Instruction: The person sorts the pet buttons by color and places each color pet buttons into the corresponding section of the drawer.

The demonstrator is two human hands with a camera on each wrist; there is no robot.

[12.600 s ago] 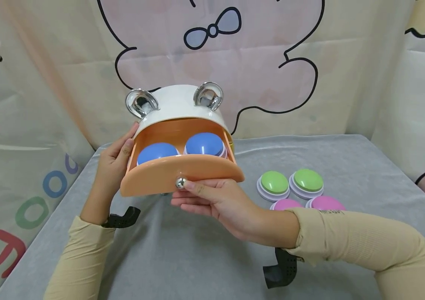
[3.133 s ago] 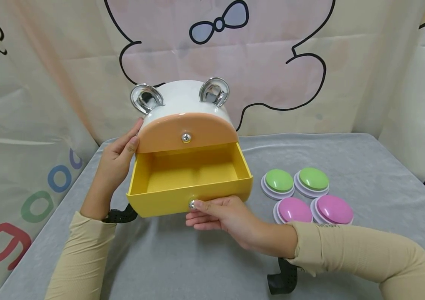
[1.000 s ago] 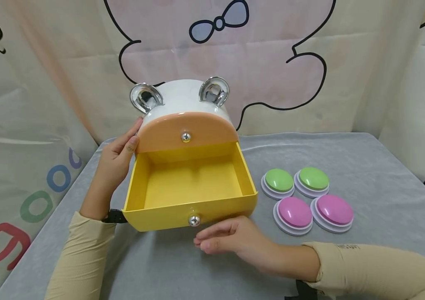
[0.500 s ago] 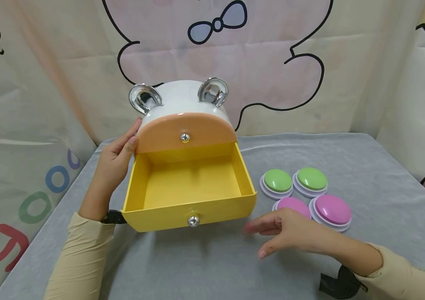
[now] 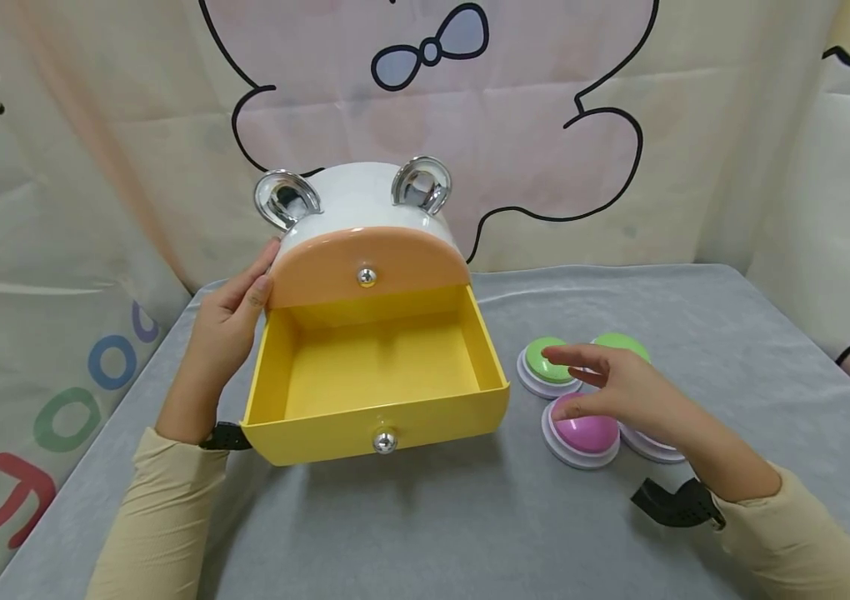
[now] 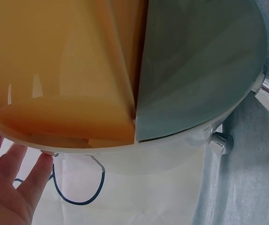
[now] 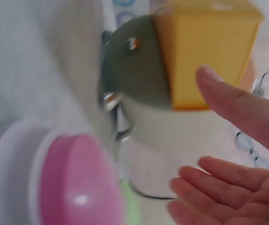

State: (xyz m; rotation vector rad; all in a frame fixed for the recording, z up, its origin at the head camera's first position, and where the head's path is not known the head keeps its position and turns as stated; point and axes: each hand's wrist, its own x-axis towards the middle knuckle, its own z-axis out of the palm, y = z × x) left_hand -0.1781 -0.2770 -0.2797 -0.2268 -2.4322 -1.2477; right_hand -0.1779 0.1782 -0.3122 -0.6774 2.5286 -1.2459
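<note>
A rounded white drawer box [image 5: 357,196] with silver ears stands on the table. Its orange drawer [image 5: 410,258] is pushed in, while the yellow drawer [image 5: 383,367] is pulled out with nothing inside. At the box's left side my left hand [image 5: 218,342] holds it, thumb near the front edge and fingers along the shell. My right hand [image 5: 627,387], fingers apart and empty, hovers over several domed push buttons. Nearest are a pink button [image 5: 590,433] and a green button [image 5: 541,362]. Another pink button [image 5: 652,448] and green button [image 5: 623,340] are partly hidden by the hand.
A grey cloth [image 5: 425,533] covers the table. In the right wrist view a green drawer front [image 7: 141,70] shows below the yellow drawer. Patterned curtains [image 5: 530,167] hang behind and at the sides.
Earlier the orange drawer stood out with two blue buttons inside; it was then pushed in. The yellow drawer was pulled out by its knob. My right hand released it and moved right over the buttons.
</note>
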